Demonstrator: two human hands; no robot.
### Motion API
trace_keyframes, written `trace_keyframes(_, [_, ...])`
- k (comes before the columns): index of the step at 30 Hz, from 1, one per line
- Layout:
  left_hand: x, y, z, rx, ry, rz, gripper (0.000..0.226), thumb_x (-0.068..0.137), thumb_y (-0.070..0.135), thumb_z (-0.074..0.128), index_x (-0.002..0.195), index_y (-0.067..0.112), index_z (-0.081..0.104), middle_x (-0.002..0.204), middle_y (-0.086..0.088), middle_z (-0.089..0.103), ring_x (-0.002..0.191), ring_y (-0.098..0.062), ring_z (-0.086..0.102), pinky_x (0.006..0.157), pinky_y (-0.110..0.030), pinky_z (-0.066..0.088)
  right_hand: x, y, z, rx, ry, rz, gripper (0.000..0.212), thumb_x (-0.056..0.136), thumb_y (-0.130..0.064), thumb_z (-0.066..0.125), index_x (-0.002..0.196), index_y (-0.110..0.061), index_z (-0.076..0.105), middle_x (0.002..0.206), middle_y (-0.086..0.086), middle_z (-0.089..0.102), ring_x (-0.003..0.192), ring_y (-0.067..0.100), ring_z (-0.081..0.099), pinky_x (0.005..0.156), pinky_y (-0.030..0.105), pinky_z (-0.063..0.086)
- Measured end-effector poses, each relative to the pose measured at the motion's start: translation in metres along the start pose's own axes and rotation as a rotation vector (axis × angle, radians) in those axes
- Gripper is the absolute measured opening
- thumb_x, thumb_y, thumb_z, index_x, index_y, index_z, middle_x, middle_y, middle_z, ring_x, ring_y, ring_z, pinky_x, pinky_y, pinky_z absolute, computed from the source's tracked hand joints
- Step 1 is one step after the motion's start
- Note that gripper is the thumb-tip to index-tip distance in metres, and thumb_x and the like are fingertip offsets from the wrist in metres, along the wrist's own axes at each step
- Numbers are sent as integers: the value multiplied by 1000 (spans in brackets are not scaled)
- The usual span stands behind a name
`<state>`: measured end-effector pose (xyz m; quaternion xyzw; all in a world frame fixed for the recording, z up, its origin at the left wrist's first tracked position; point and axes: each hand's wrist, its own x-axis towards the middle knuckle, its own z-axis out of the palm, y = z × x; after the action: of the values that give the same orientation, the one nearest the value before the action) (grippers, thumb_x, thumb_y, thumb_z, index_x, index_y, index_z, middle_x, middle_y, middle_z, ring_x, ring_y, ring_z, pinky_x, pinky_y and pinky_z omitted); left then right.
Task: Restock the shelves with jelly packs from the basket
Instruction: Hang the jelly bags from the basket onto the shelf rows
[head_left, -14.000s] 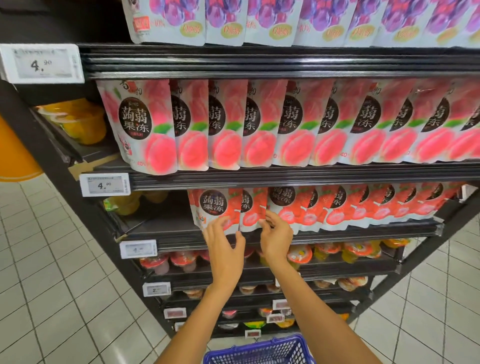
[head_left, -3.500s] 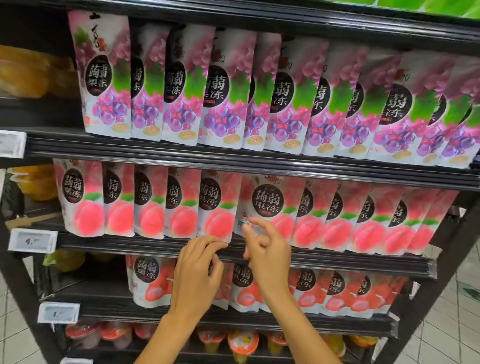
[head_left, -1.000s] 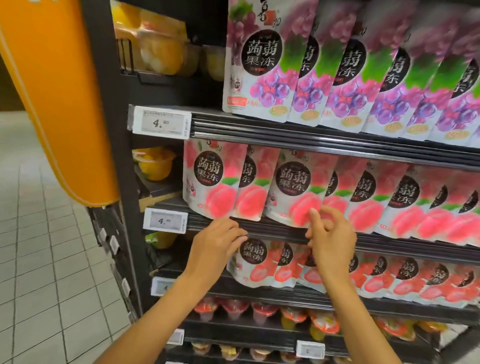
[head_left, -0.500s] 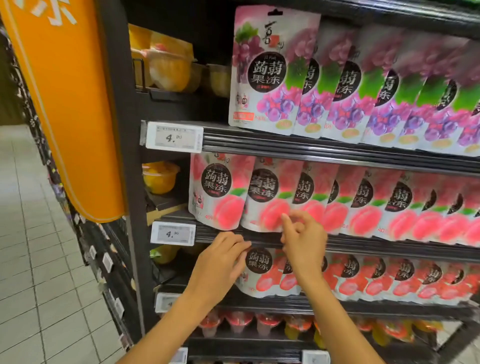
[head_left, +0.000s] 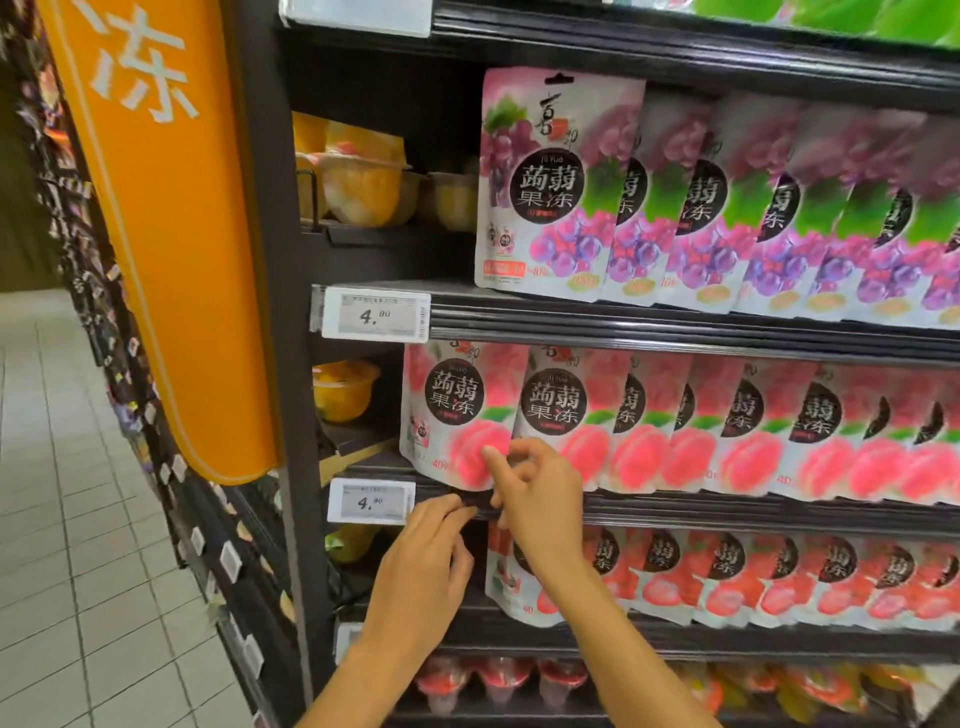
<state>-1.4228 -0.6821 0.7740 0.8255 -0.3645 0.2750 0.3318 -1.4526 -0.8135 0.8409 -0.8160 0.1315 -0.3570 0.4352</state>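
A: Peach jelly pack (head_left: 457, 415)?
B: Left end of its shelf (head_left: 727, 513) row. Upright, long axis vertical, printed face out.
A: Grips?
B: Right grip (head_left: 540, 499): forefinger on the pack's lower part, holding nothing. Left grip (head_left: 423, 566): fingers loosely bent, at the shelf lip, empty.

1. You stand in a retail shop, at a stocked shelving unit (head_left: 270, 312).
2. Price tags (head_left: 375, 317), one reading 4.90, are clipped to the shelf rails (head_left: 675, 332).
3. Identical jelly packs (head_left: 691, 431) face out in rows.
4. Tiled floor (head_left: 67, 545) runs left; the blurred far shelving (head_left: 208, 545) there probably carries more tags.
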Motion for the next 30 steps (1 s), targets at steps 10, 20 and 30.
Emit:
trace_keyframes(10, [-2,10,8,-3,29,-98,36,80,3,72,114,13,68,118,2,64,114,-13,59,95,-24,49,-5,13,-30,7,101,16,30,83,-54,68,96,-28,71,54,-6,65,50,6,62,59,43,57])
trace_keyframes(20, [61,65,-65,-276,313,92,23,86,18,55,103,26,67,105,24,56,105,1,53,92,-7,37,8,-29,-91,230,296,-224,3,88,-38,66,86,-39,67,74,-10,69,67,7,65,59,15,49])
trace_keyframes(30, [245,119,-120,-406,129,-409,66,91,34,65,133,-1,28,138,-21,44,120,-33,50,88,-35,43,103,-110,-119,-373,317,-250,24,94,-45,51,104,-30,68,86,-13,66,83,12,59,68,31,39])
